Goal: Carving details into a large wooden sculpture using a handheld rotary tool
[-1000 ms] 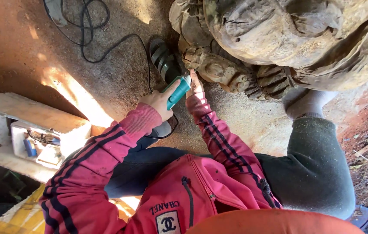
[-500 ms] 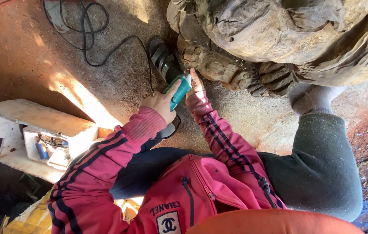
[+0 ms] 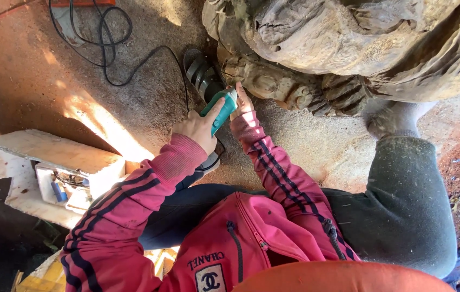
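My left hand (image 3: 200, 128) grips the body of a teal power tool (image 3: 220, 108), thumb along its side. My right hand (image 3: 243, 104) holds the tool's front end, right against a large carved wooden sculpture (image 3: 316, 48). The tool's tip meets the carved lower edge of the wood (image 3: 265, 84). Both arms are in pink striped sleeves. A black cable (image 3: 132, 65) runs from the tool back across the ground. The tool's working head is hidden between my hands and the carving.
A dark sandal (image 3: 202, 73) lies beside the tool. A white wooden box (image 3: 51, 157) with small items stands at the left. My bent leg in grey trousers (image 3: 403, 205) and a socked foot (image 3: 395, 121) are at the right. Sawdust covers the ground.
Both hands stay on the tool at the same spot on the carving. The view has shifted slightly, so the white box sits a little more to the right in the frame.
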